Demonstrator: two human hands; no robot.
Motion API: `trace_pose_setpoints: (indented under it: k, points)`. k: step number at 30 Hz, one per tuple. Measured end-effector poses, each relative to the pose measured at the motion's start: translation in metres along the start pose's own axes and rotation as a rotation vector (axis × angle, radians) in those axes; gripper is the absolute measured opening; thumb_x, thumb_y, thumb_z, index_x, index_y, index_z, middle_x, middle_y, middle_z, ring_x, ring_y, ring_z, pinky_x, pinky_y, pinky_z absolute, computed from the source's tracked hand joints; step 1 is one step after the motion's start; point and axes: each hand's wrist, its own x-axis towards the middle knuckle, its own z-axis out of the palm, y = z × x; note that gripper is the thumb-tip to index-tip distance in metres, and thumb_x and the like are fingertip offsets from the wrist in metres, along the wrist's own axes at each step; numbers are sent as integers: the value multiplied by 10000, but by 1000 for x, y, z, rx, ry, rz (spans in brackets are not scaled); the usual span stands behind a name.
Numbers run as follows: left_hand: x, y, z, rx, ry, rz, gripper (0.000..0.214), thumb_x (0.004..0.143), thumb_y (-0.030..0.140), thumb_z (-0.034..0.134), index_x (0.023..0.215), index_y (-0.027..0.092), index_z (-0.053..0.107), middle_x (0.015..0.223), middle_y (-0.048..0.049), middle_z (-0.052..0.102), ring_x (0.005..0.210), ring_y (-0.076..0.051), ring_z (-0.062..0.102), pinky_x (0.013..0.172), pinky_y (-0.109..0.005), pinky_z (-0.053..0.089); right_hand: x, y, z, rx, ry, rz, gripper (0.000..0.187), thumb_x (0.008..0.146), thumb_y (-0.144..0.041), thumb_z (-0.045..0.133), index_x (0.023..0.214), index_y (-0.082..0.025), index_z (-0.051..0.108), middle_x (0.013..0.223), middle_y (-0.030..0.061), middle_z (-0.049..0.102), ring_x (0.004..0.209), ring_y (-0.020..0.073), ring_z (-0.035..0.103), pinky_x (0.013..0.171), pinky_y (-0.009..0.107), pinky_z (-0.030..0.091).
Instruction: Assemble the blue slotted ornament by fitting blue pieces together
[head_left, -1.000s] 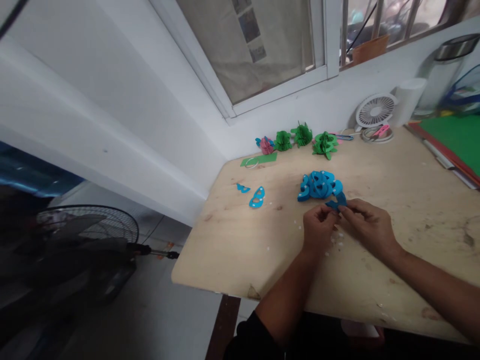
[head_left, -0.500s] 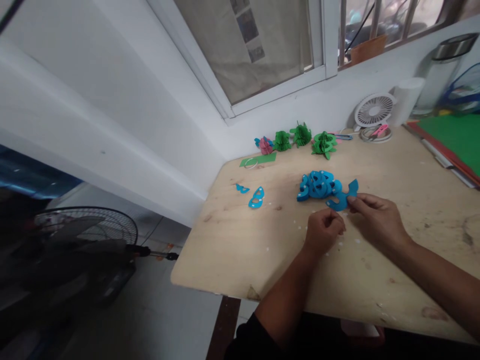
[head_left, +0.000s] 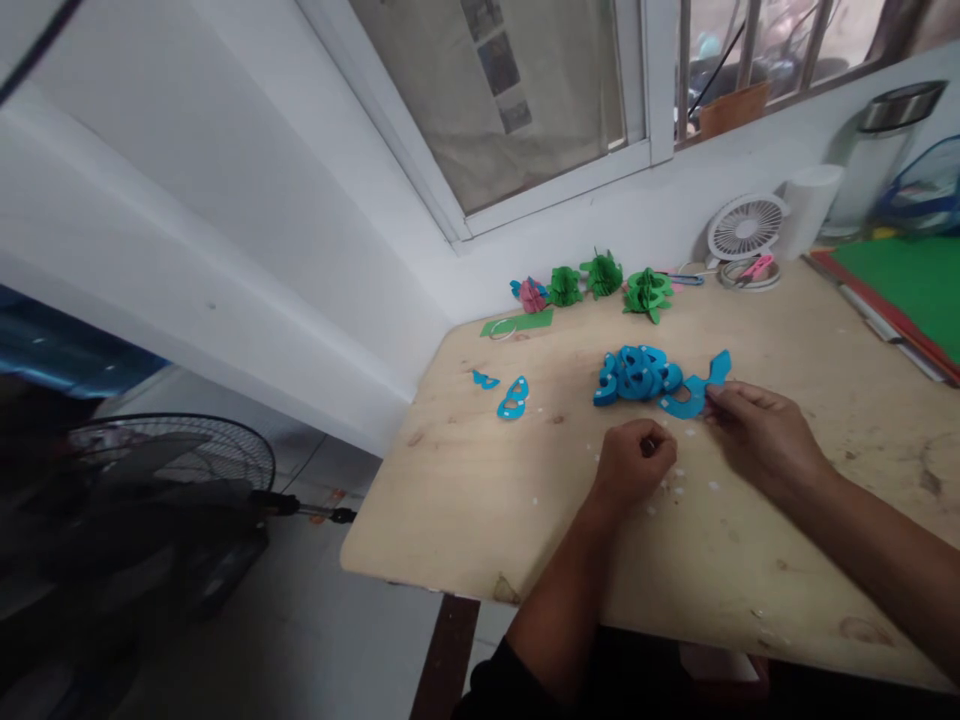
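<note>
My right hand (head_left: pixel 765 430) pinches a blue paper cut-out (head_left: pixel 684 402) by its right edge, between thumb and fingertips. The cut-out has a curved shape with a forked end and small white patches. Its left end lies close to a pile of blue paper cut-outs (head_left: pixel 634 375), but I cannot tell whether they touch. My left hand (head_left: pixel 634 462) is curled closed just below the pile, thumb against fingers; whatever it may hold is hidden. Small white scraps (head_left: pixel 679 490) lie on the table between the hands.
Farther left lie a blue looped cut-out (head_left: pixel 514 398) and a smaller blue piece (head_left: pixel 485 380). Along the wall stand folded green paper figures (head_left: pixel 602 274) and a pink-and-blue one (head_left: pixel 531 294). A small white fan (head_left: pixel 746 228) and green sheets (head_left: pixel 907 290) are at the right.
My right hand has drawn the blue cut-out slightly to the right, turning it a little. My left hand has shifted slightly left, away from it.
</note>
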Motion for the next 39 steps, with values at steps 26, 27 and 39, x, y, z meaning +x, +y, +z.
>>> trace_pose_setpoints:
  k: [26,27,39]
  points:
    - [3,9,12,-689,166,-256,311,627,377,805,796,138,699,644,-9,669,578,-124,627,511,-220,464,-6,12,-3,-339,-249,7,449,519,-526,907,562,-205,597,502,-54,494,449,87,383,421,225,284]
    - [3,9,12,-698,162,-270,314,630,387,804,787,136,698,641,-12,669,574,-124,624,512,-222,462,-6,11,-3,-337,-247,1,455,513,-531,906,561,-204,594,508,-52,502,455,88,391,426,223,291]
    - [1,14,4,-836,90,-313,344,582,385,849,736,144,657,638,-20,678,570,-122,615,568,-244,459,-8,3,1,-141,-374,126,401,491,-481,932,662,-201,699,638,5,638,603,140,544,582,261,453]
